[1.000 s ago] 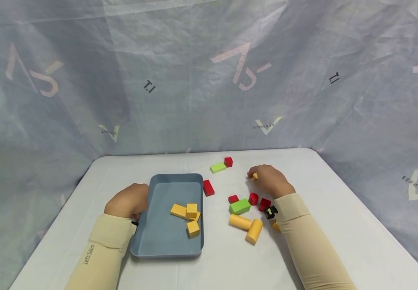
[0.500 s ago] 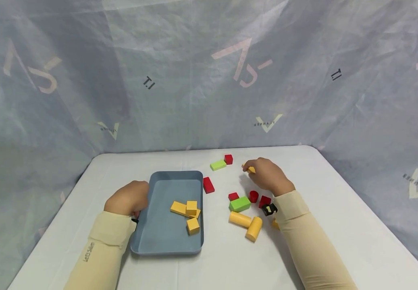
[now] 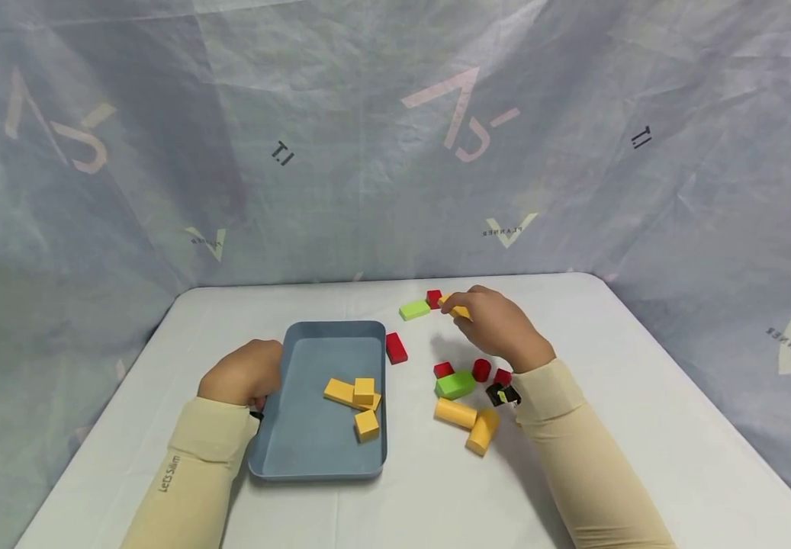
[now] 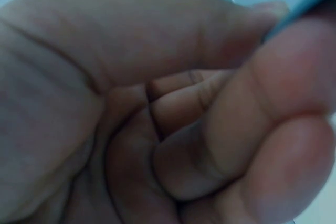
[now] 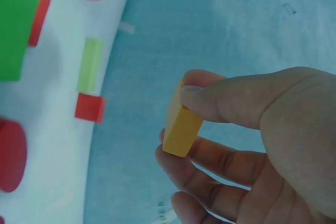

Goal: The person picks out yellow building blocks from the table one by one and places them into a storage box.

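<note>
My left hand (image 3: 244, 374) grips the left wall of a blue-grey tray (image 3: 313, 465); the left wrist view shows thumb and fingers pinching its rim (image 4: 307, 6). Inside the tray lie a flat yellow block (image 3: 337, 390) and two yellow cubes, one cube (image 3: 364, 390) on top of the flat block and the other cube (image 3: 367, 427) nearer the front. Over the far right of the table, my right hand (image 3: 496, 324) pinches a yellow rectangular block (image 5: 184, 132) between thumb and fingers, lifted off the tabletop.
Right of the tray lie a red block (image 3: 397, 348), a light green block (image 3: 414, 309), a red cube (image 3: 433, 296), a green block (image 3: 455, 386), a red cylinder (image 3: 481, 370) and two yellow cylinders (image 3: 455, 412). A grey cloth (image 3: 340, 191) hangs behind the white table (image 3: 409, 496).
My right hand has risen and moved left with the yellow block, now beside the far red cube. The left hand stays at the tray's edge.
</note>
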`<control>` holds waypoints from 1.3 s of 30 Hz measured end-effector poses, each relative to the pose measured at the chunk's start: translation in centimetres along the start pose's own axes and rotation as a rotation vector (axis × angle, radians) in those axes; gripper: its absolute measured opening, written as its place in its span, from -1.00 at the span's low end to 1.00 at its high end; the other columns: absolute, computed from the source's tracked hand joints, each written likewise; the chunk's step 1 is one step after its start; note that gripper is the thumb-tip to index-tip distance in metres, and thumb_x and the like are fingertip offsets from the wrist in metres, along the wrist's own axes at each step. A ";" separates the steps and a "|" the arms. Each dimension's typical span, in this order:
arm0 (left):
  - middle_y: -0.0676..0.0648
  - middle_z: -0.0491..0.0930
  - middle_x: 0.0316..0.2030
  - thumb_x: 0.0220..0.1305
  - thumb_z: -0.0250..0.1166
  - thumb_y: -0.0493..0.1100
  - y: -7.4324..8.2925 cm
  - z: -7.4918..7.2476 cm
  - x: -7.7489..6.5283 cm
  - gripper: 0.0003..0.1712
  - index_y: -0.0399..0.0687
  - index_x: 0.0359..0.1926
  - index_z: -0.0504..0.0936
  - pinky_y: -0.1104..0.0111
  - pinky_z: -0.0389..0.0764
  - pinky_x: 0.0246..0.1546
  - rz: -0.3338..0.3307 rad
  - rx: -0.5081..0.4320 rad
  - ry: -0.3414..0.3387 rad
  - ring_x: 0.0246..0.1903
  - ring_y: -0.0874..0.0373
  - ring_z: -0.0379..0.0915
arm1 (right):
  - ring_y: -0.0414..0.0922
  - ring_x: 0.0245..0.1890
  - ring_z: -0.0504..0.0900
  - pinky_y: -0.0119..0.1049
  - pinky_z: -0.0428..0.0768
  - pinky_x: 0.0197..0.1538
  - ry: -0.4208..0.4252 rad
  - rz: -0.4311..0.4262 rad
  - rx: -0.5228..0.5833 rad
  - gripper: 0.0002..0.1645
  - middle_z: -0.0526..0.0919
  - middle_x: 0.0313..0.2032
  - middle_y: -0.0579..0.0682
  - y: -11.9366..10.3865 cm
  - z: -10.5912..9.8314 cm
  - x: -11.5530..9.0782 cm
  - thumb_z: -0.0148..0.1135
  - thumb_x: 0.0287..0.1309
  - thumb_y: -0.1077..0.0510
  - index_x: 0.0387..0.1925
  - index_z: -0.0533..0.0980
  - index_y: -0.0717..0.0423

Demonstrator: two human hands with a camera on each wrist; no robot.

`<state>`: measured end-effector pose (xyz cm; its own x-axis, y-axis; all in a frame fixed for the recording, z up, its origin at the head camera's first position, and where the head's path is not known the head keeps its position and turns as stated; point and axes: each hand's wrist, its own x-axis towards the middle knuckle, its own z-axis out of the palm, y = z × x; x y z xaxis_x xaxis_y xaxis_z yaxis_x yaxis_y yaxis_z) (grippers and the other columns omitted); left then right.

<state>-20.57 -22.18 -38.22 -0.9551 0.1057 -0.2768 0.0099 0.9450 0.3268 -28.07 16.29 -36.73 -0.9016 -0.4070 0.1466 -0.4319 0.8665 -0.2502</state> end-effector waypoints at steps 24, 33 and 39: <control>-0.14 0.57 -0.74 0.14 0.08 -0.63 -0.2 0.2 -0.2 -0.71 -0.30 -0.51 0.62 0.45 0.41 -0.79 -0.002 0.015 0.018 -0.78 0.12 0.49 | -0.12 -0.04 0.65 -0.15 0.69 0.04 0.057 -0.157 -0.009 -0.67 0.68 0.02 -0.11 -4.2 -0.2 -1.3 0.39 0.31 0.14 0.07 0.68 -0.23; -0.15 0.58 -0.71 0.14 0.08 -0.63 -0.1 0.0 -0.2 -0.73 -0.32 -0.46 0.62 0.44 0.41 -0.78 -0.002 0.014 0.011 -0.77 0.12 0.48 | -0.20 -0.15 0.63 -0.27 0.66 -0.07 0.118 -0.307 0.017 -0.58 0.67 -0.06 -0.18 -6.5 0.0 -1.8 0.41 0.24 0.24 0.08 0.68 -0.21; -0.15 0.58 -0.71 0.14 0.06 -0.63 0.1 -0.1 -0.1 -0.69 -0.27 -0.51 0.60 0.43 0.40 -0.78 0.000 0.005 0.000 -0.77 0.12 0.45 | -0.23 -0.18 0.63 -0.32 0.65 -0.12 0.133 -0.340 0.003 -0.59 0.67 -0.09 -0.18 -7.4 0.2 -2.0 0.43 0.22 0.25 0.05 0.70 -0.22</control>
<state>-20.52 -22.12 -38.03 -0.9552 0.1054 -0.2765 0.0111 0.9465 0.3226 -23.06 10.63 -35.41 -0.6952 -0.6304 0.3454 -0.7067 0.6872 -0.1683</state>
